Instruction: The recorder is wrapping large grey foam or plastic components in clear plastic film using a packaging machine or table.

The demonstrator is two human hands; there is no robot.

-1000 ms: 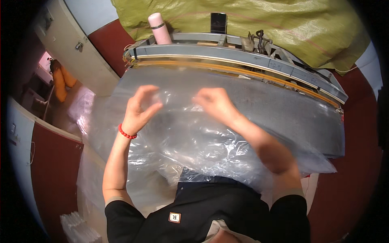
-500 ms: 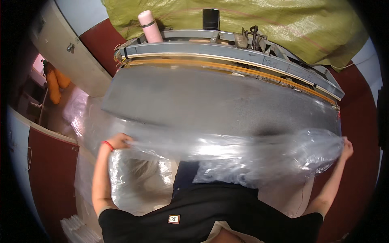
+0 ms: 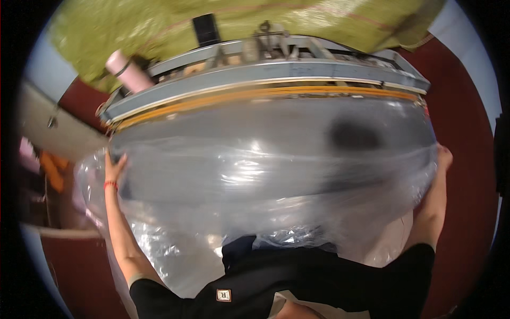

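Note:
A clear plastic sheet lies spread across a grey flat tabletop, its near part hanging in folds toward my body. At the left end of the tabletop is my left hand, with a red band at the wrist. Its thumb stands apart from the fingers, and it lies against the sheet's edge. My right hand is at the right end, closed on the sheet's edge; its fingertips are partly hidden and blurred.
Along the tabletop's far side runs a grey metal frame with orange strips. A pink bottle and a dark phone-like slab are behind it, near a yellow-green tarp. A door stands at the left.
Both hands have moved forward, away from my body, drawing the sheet over the tabletop. The left hand has gone from a pinch to spread fingers. The view has turned to the right.

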